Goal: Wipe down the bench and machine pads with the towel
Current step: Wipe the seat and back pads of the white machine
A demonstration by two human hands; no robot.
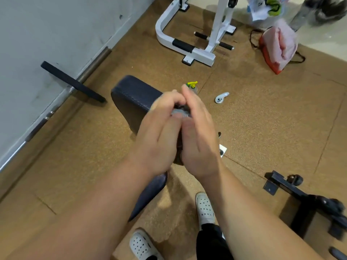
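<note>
A dark blue padded bench (131,94) runs from the centre of the view toward me, mostly covered by my arms. My left hand (159,136) and my right hand (199,139) are pressed together above it. Between their fingers shows a small bunched grey towel (181,111), gripped by both hands. The rest of the towel is hidden inside my palms. A lower part of the bench pad (150,192) shows under my left forearm.
A spray bottle with a yellow-green nozzle (193,85) stands on the cork floor behind my fingers, a white controller (221,97) to its right. A white machine frame (191,34) stands at the back, a barbell with black plate (71,81) along the left wall, a black frame (300,194) at right.
</note>
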